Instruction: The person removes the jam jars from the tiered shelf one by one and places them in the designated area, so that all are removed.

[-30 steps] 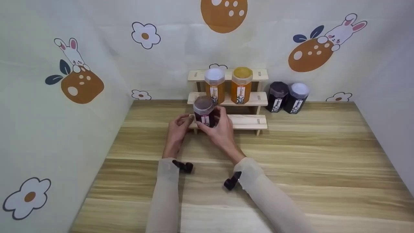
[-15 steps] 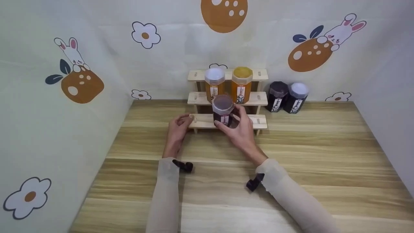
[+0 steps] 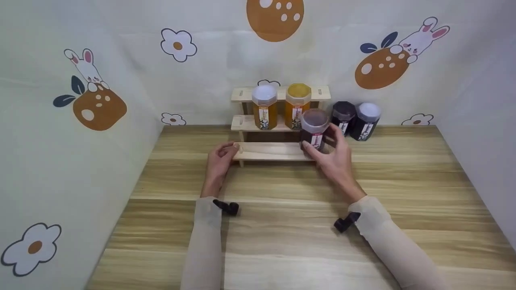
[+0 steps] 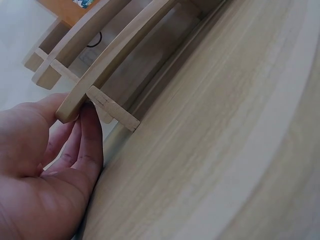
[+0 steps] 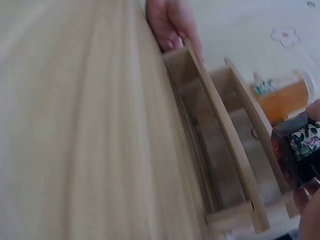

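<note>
Over the right end of the lowest tier of the wooden rack (image 3: 268,151), there it was: a dark jar (image 3: 313,133) with a white label, clasped firmly by the right hand (image 3: 335,159), the thumb laid across its front and the fingers curled round its far side. From the right wrist, its base was seen lifted above the board. And over at the left end, the same tier was pinched by the left hand (image 3: 219,163), the wood caught between thumb and fingers! Up on the middle tier, two amber jars were lined up with a slim gap between: a white-lidded jar (image 3: 265,110) on the left, a yellow-lidded jar (image 3: 297,108) on the right, its lower edge partly covered by the dark jar. Down on the wood-grained table (image 3: 282,233), just right of the rack, a black-topped jar (image 3: 343,117) and a white-topped jar (image 3: 367,123) were set close together, the former partly hidden by the fingers. Behind it all, the pale backdrop (image 3: 213,80) was printed with rabbits and flowers.
</note>
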